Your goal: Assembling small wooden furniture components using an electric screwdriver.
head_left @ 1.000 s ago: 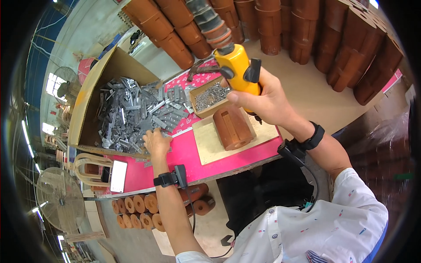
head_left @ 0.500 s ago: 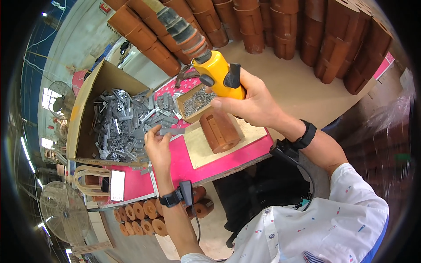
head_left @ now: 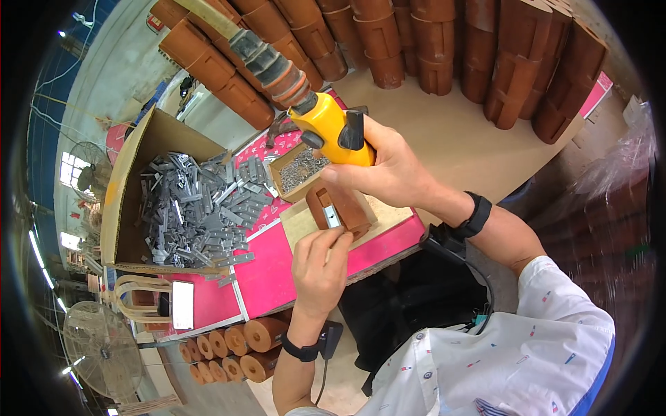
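My right hand (head_left: 378, 163) is wrapped round a yellow power screwdriver (head_left: 333, 128) with a black switch, held above the board. Below it, a brown wooden block (head_left: 357, 211) with a slot along its upper face lies on a pale wooden board (head_left: 295, 222). In that slot sits a small grey metal plate (head_left: 331, 216). The fingers of my left hand (head_left: 320, 267) are closed at the plate's near end, pinching it against the block. A small open box of screws (head_left: 300, 170) stands just beyond the block.
A cardboard box (head_left: 128, 197) at the left spills grey metal plates (head_left: 198, 208) onto the pink tabletop (head_left: 260, 274). Stacked brown wooden blocks (head_left: 385, 48) line the back. More round blocks (head_left: 263, 334) lie below the table edge. A white phone (head_left: 183, 305) leans near the left corner.
My left hand has moved right from the heap of plates to the block, bringing a metal plate into its slot. The screwdriver stays in my right hand above the block.
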Action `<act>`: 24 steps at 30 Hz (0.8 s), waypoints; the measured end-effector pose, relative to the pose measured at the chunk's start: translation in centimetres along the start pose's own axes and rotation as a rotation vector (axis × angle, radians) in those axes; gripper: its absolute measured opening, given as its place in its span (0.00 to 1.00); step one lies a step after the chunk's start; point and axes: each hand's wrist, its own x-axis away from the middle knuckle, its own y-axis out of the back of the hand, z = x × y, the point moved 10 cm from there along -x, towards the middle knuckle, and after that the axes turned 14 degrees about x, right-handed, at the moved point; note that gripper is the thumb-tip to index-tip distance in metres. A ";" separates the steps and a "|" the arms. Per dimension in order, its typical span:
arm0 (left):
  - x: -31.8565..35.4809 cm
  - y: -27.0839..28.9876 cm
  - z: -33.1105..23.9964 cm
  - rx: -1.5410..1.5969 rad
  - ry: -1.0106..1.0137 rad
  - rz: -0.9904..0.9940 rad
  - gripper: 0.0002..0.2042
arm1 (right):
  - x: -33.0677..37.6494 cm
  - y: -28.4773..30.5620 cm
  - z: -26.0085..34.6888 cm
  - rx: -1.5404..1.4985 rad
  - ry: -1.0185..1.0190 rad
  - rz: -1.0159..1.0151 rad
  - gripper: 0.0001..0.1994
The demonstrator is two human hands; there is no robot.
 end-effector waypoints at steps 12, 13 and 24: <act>0.4 -1.6 1.5 0.141 0.091 0.090 0.13 | -0.1 -0.4 -0.2 0.009 0.005 -0.018 0.22; 0.5 -1.8 2.4 0.203 0.177 0.105 0.15 | -0.1 -0.4 -0.2 -0.004 0.000 -0.012 0.22; 1.4 -4.0 9.4 0.641 0.705 0.169 0.43 | -0.4 -0.2 -0.1 -0.032 0.072 -0.105 0.21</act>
